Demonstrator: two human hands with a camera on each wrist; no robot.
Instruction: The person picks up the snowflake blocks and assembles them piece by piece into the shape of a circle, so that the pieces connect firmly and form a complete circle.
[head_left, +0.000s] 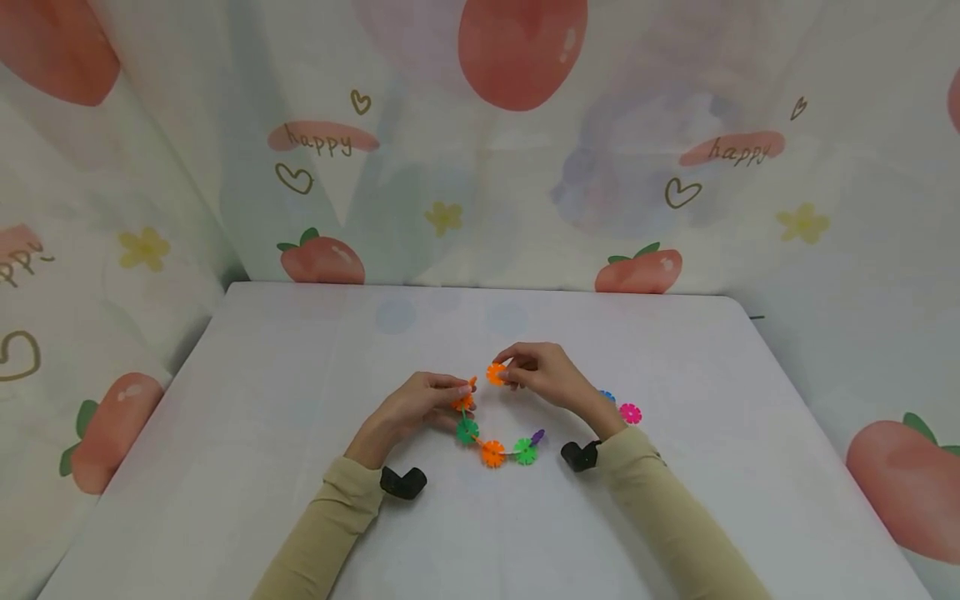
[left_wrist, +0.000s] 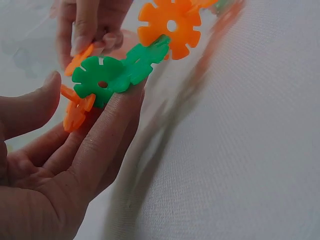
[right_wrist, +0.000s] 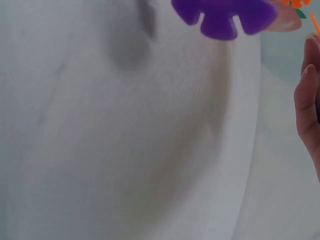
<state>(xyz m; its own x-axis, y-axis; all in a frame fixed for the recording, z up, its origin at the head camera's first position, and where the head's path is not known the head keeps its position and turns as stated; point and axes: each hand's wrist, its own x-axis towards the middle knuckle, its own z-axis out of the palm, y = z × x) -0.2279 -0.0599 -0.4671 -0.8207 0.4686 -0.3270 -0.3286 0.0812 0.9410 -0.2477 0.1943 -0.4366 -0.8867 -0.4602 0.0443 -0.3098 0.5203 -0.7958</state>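
White table (head_left: pixel 300 500) filling the lower view, backed and flanked by a curtain (head_left: pixel 525 208) printed with peaches, hearts and "happy". Everything below placed relative to the curved chain of snowflake discs (head_left: pixel 495 446) lying near the table's middle.

Two arms in beige sleeves (head_left: pixel 675 517) reaching in from the near edge, either side of the chain, each with a black wrist camera (head_left: pixel 402 482) strapped below.

Left hand (head_left: pixel 416 407) at the chain's left end, fingers curled round the uppermost discs: index finger (left_wrist: pixel 107 135) under a green disc (left_wrist: pixel 100 80), an orange disc (left_wrist: pixel 75 112) tucked between finger and thumb, thumb slightly lifted rather than clamped.

Right hand (head_left: pixel 543 373) just above and right of the chain's left end, fingertips pinching a loose orange disc (head_left: pixel 496 373), held close beside that end; touching it or not, cannot tell.

Along the chain from left to right: green disc (head_left: pixel 467 431), orange disc (head_left: pixel 492 453), green disc (head_left: pixel 525 451), purple disc (head_left: pixel 537 436) at the right end, standing on edge.

Well right of the chain, beyond the right wrist: a pink disc (head_left: pixel 630 413) and a blue disc (head_left: pixel 607 396), both loose on the table, the blue one half hidden by the wrist.
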